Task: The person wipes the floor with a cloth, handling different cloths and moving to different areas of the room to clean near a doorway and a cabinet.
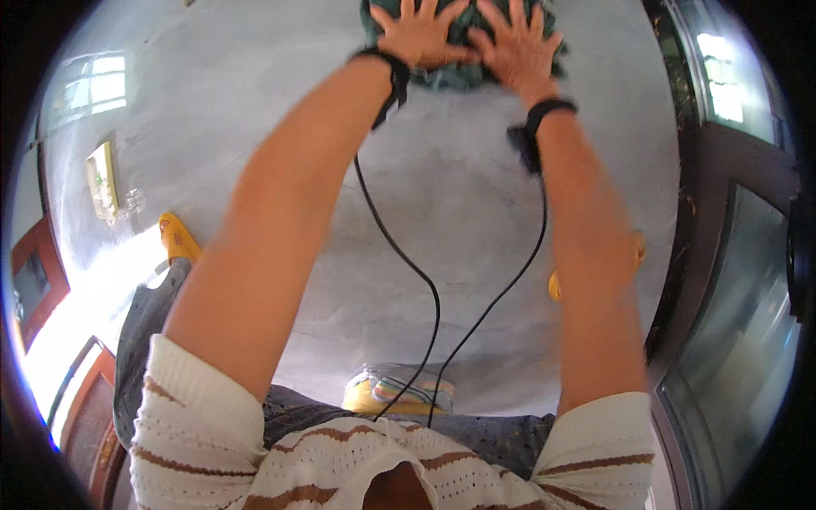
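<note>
The grip of both hands is wide open: the left hand (pixel 421 36) and the right hand (pixel 518 53) lie palm down, side by side, fingers spread, on a dark green cloth (pixel 450 79). Neither hand looks closed around any of it. The thumbs point toward each other and come very close; whether they touch is hard to tell. The cloth lies bunched on the floor (pixel 476 195) at the far side, a little right of the middle, and the view cuts off its far part.

Each wrist wears a black band, the left band (pixel 395 81) and the right band (pixel 532 136). A black cord (pixel 437 310) from the left and another cord (pixel 544 204) from the right run back toward the person's body, drawing close together at the near end.

The floor is grey and shiny. A yellow shoe (pixel 176 238) shows left of the left forearm, and another yellow shoe (pixel 554 286) is partly hidden behind the right forearm. Farther left is a pale, flat, oblong thing (pixel 102 183). On the right stands a glass door (pixel 722 340) in a dark frame.
</note>
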Motion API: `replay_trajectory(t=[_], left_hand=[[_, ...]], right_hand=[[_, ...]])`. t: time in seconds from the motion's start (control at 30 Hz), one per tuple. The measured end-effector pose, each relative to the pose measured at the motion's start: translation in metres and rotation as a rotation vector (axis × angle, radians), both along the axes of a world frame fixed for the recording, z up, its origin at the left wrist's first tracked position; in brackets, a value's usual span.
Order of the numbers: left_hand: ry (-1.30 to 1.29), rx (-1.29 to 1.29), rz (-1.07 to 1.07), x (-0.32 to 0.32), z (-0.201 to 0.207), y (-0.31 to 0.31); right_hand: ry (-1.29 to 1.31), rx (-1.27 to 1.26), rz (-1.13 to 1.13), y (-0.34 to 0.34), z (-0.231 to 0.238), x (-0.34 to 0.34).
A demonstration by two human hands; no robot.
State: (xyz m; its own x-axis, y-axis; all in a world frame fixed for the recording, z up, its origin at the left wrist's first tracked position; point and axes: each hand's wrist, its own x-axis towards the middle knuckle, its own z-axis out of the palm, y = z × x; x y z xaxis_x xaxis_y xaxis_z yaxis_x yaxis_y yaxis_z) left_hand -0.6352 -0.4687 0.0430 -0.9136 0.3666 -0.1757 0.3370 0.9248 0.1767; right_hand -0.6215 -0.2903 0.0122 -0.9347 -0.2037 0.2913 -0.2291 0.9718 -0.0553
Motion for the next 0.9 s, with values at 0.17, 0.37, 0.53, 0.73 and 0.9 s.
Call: replay_trajectory(t=[0.17, 0.37, 0.53, 0.73, 0.9], left_hand=[[-0.150, -0.005, 0.033, -0.032, 0.033, 0.017], [-0.121, 0.076, -0.159, 0.030, 0.020, 0.041], [0.104, 0.003, -0.215, 0.151, -0.018, 0.023], [-0.100, -0.074, -0.396, 0.281, 0.007, -0.017], [-0.309, -0.199, -0.363, 0.369, 0.037, -0.052]], right_hand=[[-0.118, -0.013, 0.024, 0.017, 0.015, -0.047], [-0.108, 0.043, -0.083, 0.051, 0.008, 0.040], [-0.005, 0.015, -0.140, 0.025, 0.005, 0.182], [-0.497, -0.060, -0.416, -0.036, 0.027, 0.339], [-0.694, -0.225, -0.487, -0.092, 0.051, 0.425]])
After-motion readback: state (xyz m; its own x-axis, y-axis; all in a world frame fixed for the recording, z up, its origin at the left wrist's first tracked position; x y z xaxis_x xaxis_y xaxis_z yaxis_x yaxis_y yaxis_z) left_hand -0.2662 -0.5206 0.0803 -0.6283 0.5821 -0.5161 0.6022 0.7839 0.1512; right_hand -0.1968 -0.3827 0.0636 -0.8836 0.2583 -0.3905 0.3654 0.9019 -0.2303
